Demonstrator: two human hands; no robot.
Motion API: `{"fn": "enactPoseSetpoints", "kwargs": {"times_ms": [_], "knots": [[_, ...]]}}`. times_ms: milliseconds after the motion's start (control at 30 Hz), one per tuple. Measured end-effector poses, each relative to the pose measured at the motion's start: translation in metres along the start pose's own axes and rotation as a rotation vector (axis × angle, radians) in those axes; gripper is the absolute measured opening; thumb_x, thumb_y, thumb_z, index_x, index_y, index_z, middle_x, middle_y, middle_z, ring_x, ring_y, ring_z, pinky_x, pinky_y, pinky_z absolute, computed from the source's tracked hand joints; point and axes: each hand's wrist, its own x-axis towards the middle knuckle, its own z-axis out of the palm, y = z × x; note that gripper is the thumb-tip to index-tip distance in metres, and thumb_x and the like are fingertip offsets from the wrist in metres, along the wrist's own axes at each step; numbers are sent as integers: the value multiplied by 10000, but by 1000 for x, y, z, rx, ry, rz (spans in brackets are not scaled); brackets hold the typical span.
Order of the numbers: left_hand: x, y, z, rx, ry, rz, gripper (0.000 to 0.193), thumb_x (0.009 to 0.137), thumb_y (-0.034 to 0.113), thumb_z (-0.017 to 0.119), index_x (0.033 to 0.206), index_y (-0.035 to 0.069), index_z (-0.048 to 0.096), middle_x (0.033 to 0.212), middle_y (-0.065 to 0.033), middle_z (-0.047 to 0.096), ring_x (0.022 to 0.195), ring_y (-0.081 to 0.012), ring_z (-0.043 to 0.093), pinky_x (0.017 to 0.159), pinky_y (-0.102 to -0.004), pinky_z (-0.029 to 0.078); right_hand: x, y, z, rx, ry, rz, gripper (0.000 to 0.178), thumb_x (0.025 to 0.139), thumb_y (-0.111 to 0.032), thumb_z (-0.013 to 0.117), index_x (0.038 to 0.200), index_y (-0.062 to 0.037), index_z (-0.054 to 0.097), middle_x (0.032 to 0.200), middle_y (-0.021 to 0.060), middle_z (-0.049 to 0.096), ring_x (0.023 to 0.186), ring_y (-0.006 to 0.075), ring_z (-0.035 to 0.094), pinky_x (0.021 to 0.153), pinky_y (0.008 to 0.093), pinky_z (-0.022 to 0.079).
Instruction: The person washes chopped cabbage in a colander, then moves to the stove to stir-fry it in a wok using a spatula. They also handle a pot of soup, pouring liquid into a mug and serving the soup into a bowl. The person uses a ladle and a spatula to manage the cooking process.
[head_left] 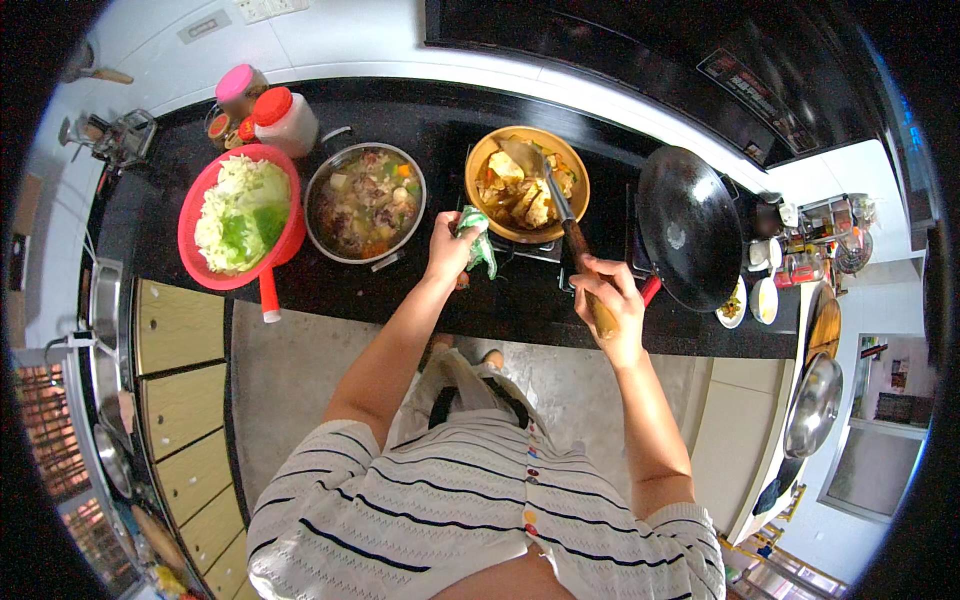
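Left hand (450, 246), frame centre, grips a crumpled green-and-white cloth (480, 250); right hand (618, 308) holds a brown-handled metal spatula (558, 192), blade inside a round yellow pan (520, 235), upper centre.

Green-and-white cloth (479, 243): partly covered by the left hand's (455, 248) fingers; contact with the yellow pot (584, 205) unclear. Spatula (566, 210): part of handle hidden under the right hand (612, 303). Steel pot (372, 262): inside bottom hidden by stew (362, 205). Small containers (800, 267), counter's (330, 295) right end: too small to identify. Striped shirt (420, 510): cut off by lower edge.
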Motion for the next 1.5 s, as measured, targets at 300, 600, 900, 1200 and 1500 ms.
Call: {"fn": "enactPoseSetpoints", "kwargs": {"times_ms": [300, 600, 900, 1200, 1500], "knots": [[-4, 10, 0, -32, 11, -22, 328, 840, 79, 670, 1098, 9, 481, 1016, -89, 584, 892, -162, 573, 788, -299, 469, -8, -19, -9, 92, -95, -30, 322, 608, 123, 695, 898, -15, 671, 1062, 114, 583, 760, 200, 648, 662, 286, 534], [2, -5, -3, -26, -17, 19, 305, 861, 76, 636, 1116, 18, 479, 1047, -84, 584, 922, -174, 586, 800, -313, 484, -19, 39, -3, 304, 239, 281, 90, 824, 26, 641, 913, 12, 649, 1068, 167, 600, 994, 235, 600, 843, 341, 526], [-5, 9, 0, -19, -3, -42, 305, 862, 73, 635, 1117, 18, 477, 1048, -87, 577, 932, -181, 578, 803, -315, 476, -29, 70, -19, 852, 471, 553, 122, 917, -16, 519, 968, 53, 606, 1101, 186, 567, 1008, 275, 597, 851, 447, 573], [-5, 8, 1, 5, 11, -46, 305, 864, 71, 627, 1121, 21, 471, 1054, -86, 576, 943, -184, 582, 822, -317, 477, -20, 39, -30, 655, 301, 399, 116, 913, 6, 503, 974, 57, 587, 1134, 197, 539, 987, 331, 618, 882, 451, 552], [-3, 3, 1, -26, 4, -32, 313, 863, 94, 632, 1124, 29, 472, 1060, -89, 575, 939, -180, 579, 803, -320, 480, -13, 42, -26, 552, 352, 380, 98, 910, 10, 527, 964, 60, 592, 1117, 185, 547, 977, 314, 623, 879, 424, 556]]}}
